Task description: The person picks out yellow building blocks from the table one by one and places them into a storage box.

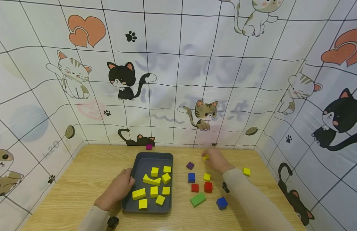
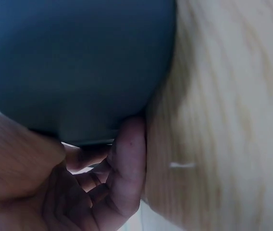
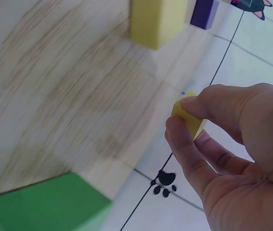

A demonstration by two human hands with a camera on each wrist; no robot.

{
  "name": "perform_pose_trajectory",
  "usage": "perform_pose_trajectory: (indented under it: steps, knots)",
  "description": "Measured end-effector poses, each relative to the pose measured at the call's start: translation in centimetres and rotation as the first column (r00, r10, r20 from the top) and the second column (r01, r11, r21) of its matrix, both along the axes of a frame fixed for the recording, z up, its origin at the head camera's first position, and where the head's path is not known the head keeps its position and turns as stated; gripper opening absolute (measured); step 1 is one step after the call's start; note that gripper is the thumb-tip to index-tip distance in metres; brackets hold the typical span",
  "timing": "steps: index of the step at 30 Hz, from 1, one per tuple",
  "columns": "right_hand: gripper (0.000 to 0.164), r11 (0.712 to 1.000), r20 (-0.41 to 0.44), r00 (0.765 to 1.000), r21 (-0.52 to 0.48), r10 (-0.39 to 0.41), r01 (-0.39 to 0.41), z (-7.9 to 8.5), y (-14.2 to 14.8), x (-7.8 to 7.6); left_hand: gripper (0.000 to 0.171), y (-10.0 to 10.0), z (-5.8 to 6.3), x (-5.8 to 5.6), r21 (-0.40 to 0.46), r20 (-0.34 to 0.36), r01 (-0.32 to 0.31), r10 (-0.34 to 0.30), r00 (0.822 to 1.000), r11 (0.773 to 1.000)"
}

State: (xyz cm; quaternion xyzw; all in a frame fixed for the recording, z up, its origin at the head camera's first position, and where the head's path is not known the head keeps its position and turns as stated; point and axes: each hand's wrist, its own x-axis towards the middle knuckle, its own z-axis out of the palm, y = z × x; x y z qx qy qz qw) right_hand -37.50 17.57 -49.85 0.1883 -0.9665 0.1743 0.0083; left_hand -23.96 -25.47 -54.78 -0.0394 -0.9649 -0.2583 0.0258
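Observation:
A dark grey tray (image 1: 147,156) with several yellow blocks lies on the left half of the table. My left hand (image 1: 119,184) grips its left side; in the left wrist view, bent fingers (image 2: 129,159) press against the tray's wall (image 2: 79,72) close over the tabletop. At the far right of the table, my right hand (image 1: 216,160) pinches a small yellow cube (image 3: 188,115) between thumb and fingertips. In the head view, that hand mostly covers the cube. One of the tray's blocks is a yellow arch-shaped piece (image 1: 151,181).
Right of the tray lie a purple cube (image 1: 190,166), blue cubes (image 1: 191,177), red cubes (image 1: 208,187), a green block (image 1: 198,199) and loose yellow cubes (image 1: 207,177). A magenta cube (image 1: 149,147) sits at the back edge. Cat-print cloth (image 1: 166,96) hangs behind the table (image 1: 109,157).

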Motion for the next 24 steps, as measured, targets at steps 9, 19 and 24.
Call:
perform_pose_trajectory:
  steps: [9,19,24]
  knots:
    - [0.029,0.998,-0.015,0.998,-0.038,0.058,-0.059,0.8,-2.4,0.6,0.053,-0.1,0.3,-0.1,0.029,0.019,-0.003,0.003,1.0,1.0]
    - [0.031,0.993,-0.008,0.995,-0.063,0.099,-0.1,1.5,-5.7,1.4,0.055,-0.2,0.7,-0.2,0.029,0.047,0.003,-0.004,0.999,1.0]
    - [0.034,0.988,-0.032,0.99,-0.072,0.138,-0.14,1.8,-7.2,1.4,0.056,-0.1,1.2,-0.4,0.048,0.06,0.023,-0.025,0.998,0.999]
